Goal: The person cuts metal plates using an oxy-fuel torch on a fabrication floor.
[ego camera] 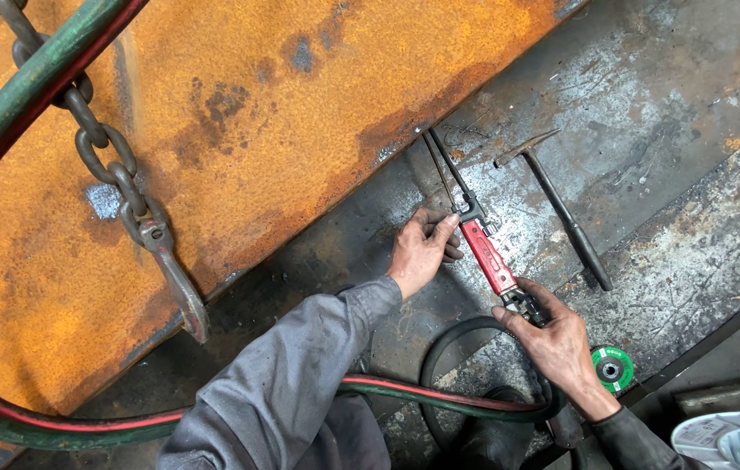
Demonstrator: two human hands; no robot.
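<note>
Both hands bare — left hand, right hand. Long grey work sleeves — creased, grimy, cuffs loose at wrists.

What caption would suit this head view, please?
Both hands, left hand and right hand, hold a red-handled torch against a rusty steel plate.

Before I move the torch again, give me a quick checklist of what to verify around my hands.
1. Right hand on the rear of the red-handled torch: ok.
2. Left hand steadying the torch front near its head: ok.
3. Tip at the edge of the rusty plate: ok.
4. Flame lit: cannot tell.
5. Red and green hoses free of kinks: cannot tell, they loop under the arms.
6. Hammer clear of the hands: ok.
</note>
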